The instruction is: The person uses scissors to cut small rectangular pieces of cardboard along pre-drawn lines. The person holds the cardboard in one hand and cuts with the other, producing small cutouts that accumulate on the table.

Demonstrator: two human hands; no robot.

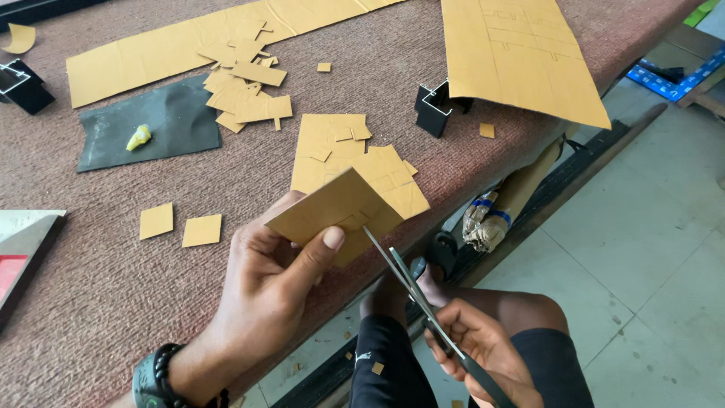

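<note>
Being pinched between thumb and fingers of the left hand (264,291), a tan cardboard piece (332,211) is being held up over the near edge of the brown table (91,287). Scissors (423,302) are being gripped by the right hand (483,351), their blades narrowly parted and being pressed into the piece's near right edge (pencil lines are marked there). Cut cardboard scraps (245,94) are being left lying farther off, beside a dark sheet (174,121).
</note>
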